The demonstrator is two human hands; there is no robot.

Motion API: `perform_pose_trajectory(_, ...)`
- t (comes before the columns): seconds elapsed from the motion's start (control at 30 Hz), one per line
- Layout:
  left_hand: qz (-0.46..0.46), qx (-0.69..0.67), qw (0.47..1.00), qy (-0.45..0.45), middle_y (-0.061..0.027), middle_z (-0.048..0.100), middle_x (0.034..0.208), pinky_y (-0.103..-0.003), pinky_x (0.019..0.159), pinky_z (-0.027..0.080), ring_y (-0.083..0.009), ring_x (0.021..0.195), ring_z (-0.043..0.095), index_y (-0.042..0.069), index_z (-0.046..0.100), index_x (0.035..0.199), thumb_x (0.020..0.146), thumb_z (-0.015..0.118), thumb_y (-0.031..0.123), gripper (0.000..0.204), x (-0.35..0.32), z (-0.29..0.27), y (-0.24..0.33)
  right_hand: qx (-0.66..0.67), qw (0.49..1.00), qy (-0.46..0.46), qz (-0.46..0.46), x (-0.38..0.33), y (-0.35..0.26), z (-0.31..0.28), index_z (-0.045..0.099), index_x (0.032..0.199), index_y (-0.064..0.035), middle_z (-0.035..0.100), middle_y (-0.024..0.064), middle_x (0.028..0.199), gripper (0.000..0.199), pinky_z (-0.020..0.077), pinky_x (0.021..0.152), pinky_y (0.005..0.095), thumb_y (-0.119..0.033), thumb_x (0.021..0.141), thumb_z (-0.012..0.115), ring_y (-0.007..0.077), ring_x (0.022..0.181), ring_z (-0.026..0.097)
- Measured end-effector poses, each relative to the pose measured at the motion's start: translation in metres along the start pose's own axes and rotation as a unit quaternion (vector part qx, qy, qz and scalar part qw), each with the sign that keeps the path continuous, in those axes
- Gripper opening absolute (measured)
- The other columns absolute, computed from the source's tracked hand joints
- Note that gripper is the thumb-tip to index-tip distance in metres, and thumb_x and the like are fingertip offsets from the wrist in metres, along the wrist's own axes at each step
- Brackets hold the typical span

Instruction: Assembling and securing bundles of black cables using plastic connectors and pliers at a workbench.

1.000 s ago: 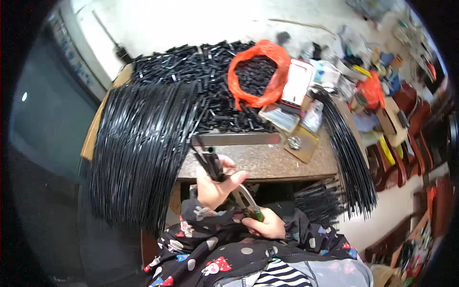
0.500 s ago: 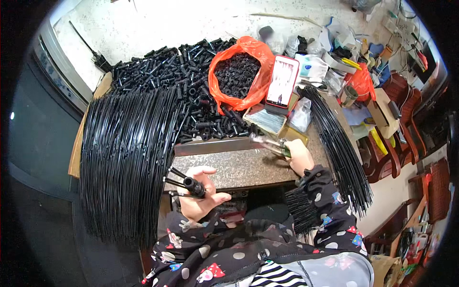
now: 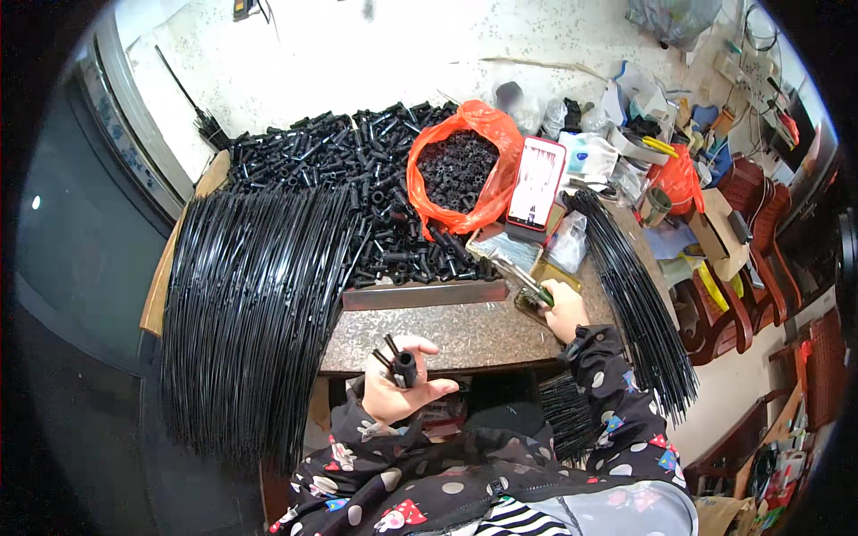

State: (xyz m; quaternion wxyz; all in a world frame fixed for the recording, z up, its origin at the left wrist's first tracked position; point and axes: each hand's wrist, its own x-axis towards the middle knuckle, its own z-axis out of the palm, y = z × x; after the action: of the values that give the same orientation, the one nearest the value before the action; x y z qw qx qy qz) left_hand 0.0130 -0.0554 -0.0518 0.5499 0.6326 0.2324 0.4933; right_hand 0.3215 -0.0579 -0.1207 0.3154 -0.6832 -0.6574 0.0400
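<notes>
My left hand [image 3: 398,393] is in front of the worktop's near edge, thumb and fingers part-way curled. Against its palm rests a black hollow tubular part [image 3: 406,368], with a few thin black rods [image 3: 384,355] sticking out beside it. My right hand [image 3: 565,311] is wrapped round the green handles of metal pliers [image 3: 525,279]. Their jaws point up and left, toward an open box of thin metal wire pieces [image 3: 502,247]. The tips blur into the box's near edge, so I cannot tell whether they touch anything.
Long black rods [image 3: 250,313] hang over the worktop's left side; another bundle [image 3: 635,304] lies on the right. Behind a low dark bar [image 3: 424,295] are heaped black tubes [image 3: 313,156]. An orange bag [image 3: 509,134] of small black parts and a propped phone [image 3: 539,183] stand at the back.
My view has shifted, so the scene sits lower and further right. My left hand still holds the tubular part and rods. The pliers now sit closer to the wire box.
</notes>
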Motion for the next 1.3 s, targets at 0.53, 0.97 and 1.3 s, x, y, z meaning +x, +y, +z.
perform_pose_trajectory(0.53, -0.012, 0.042, 0.998, -0.047, -0.0048, 0.061, 0.087, -0.023, 0.071, 0.046, -0.0068, 0.075, 0.055, -0.002, 0.046, 0.114, 0.062, 0.077, 0.009, 0.062, -0.003, 0.036, 0.042, 0.701, 0.688, -0.025, 0.183, -0.045, -0.195, -0.047, 0.044, 0.086, -0.0039, 0.051, 0.0027, 0.072, 0.017, 0.0415, 0.053, 0.0217, 0.005, 0.075, 0.055, 0.0112, 0.060, 0.051)
perform_pose_trajectory(0.97, 0.008, -0.014, 1.000, -0.017, 0.0058, 0.049, 0.059, -0.017, 0.047, 0.035, -0.0012, 0.053, 0.046, -0.005, 0.046, 0.115, 0.059, 0.079, 0.012, 0.067, -0.016, 0.035, 0.045, 0.689, 0.707, -0.001, 0.161, -0.062, -0.224, -0.044, 0.044, 0.088, -0.0028, 0.054, 0.0046, 0.076, 0.023, 0.0440, 0.066, 0.0236, 0.006, 0.074, 0.060, 0.0108, 0.070, 0.053)
perform_pose_trajectory(1.3, -0.016, 0.048, 0.998, 0.046, -0.0029, 0.058, 0.070, -0.019, 0.060, 0.044, -0.0072, 0.065, 0.058, -0.004, 0.034, 0.124, 0.065, 0.073, 0.005, 0.072, -0.020, 0.034, 0.036, 0.304, 0.929, 0.143, -0.155, -0.066, -0.215, -0.033, 0.053, 0.093, 0.0002, 0.055, 0.0138, 0.082, 0.035, 0.0435, 0.061, 0.0311, 0.006, 0.059, 0.060, 0.0277, 0.067, 0.054)
